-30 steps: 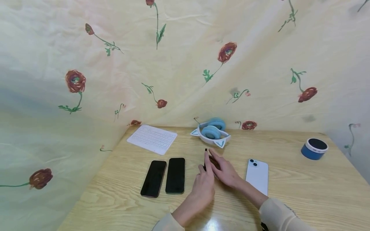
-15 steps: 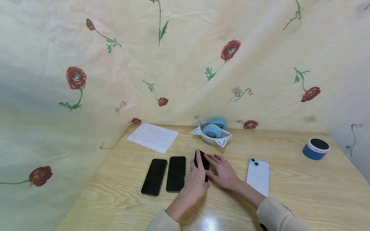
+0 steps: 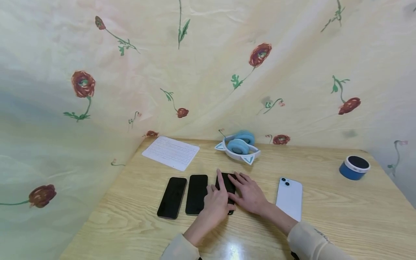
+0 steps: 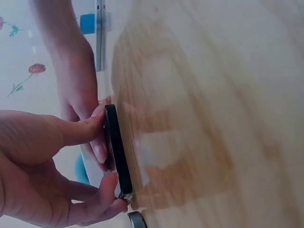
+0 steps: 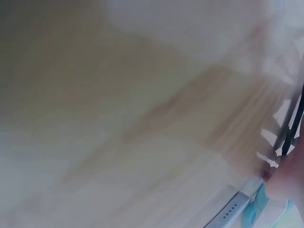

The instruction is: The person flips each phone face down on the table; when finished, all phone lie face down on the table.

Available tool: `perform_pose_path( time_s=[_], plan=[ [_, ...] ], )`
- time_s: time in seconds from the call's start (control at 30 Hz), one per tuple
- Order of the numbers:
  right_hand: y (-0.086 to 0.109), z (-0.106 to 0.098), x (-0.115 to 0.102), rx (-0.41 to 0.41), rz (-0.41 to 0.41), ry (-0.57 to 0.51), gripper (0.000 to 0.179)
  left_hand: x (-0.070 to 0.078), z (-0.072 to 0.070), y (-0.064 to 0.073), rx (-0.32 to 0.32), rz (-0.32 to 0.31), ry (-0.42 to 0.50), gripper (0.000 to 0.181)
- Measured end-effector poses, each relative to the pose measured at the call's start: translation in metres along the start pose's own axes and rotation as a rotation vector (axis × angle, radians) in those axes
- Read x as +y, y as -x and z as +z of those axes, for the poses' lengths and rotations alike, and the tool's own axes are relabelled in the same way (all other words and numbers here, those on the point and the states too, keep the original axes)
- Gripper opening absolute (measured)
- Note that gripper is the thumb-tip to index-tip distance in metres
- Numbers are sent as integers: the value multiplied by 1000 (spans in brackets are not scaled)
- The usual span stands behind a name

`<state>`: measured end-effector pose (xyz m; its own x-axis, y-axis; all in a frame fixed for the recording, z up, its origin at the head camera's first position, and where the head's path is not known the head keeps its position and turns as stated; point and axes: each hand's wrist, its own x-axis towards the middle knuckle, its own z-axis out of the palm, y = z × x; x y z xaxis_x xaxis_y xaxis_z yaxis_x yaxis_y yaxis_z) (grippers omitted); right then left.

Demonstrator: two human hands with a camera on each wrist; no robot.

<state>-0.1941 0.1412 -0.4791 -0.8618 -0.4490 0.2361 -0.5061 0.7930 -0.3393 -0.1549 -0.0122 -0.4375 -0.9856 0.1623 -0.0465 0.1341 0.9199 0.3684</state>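
Near the middle of the table, a black smartphone (image 3: pixel 228 185) lies face down or up, I cannot tell which, partly covered by both hands. My left hand (image 3: pixel 215 204) grips its edges: the left wrist view shows the thumb at one end of the phone's dark edge (image 4: pixel 118 149) and bent fingers at the other, while the index finger stretches along the top. From the right side, my right hand (image 3: pixel 251 195) rests its extended fingers and thumb on the same phone. Two more black smartphones, one far left (image 3: pixel 172 198) and one nearer (image 3: pixel 196 194), lie in a row beside it.
A pale blue smartphone (image 3: pixel 290 198), cameras up, lies right of my right forearm. Behind the hands sit blue-and-white cat-ear headphones (image 3: pixel 238 148). A white keyboard (image 3: pixel 171 152) lies back left, and a round blue speaker (image 3: pixel 354 168) stands far right. Floral cloth (image 3: pixel 208 79) hangs behind the table.
Both hands have brought the phone left, and it has turned from on edge to lying flat beside the other two black phones. The other objects have stayed put.
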Motion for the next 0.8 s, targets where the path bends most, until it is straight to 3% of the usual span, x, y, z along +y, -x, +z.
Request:
perform_pose_path(
  time_s=[0.17,0.3,0.47,0.57,0.7,0.8],
  plan=[
    [10,-19,10,-14,-11,-44,63,18,-1,-2,-22,-9,-27,125],
    [32,-44,34,17,5,-29,59,43,5,-1,-38,7,-43,130],
    [61,-75,75,92,110,2,59,84,27,3,-30,82,-77,132],
    [76,-87,90,100,180,-10,60,108,41,6,-75,113,-114,132],
    [95,-92,103,79,229,-16,62,135,53,9,-153,147,-147,130],
    [110,-87,109,47,260,-22,65,152,62,8,-168,172,-217,129]
  ],
)
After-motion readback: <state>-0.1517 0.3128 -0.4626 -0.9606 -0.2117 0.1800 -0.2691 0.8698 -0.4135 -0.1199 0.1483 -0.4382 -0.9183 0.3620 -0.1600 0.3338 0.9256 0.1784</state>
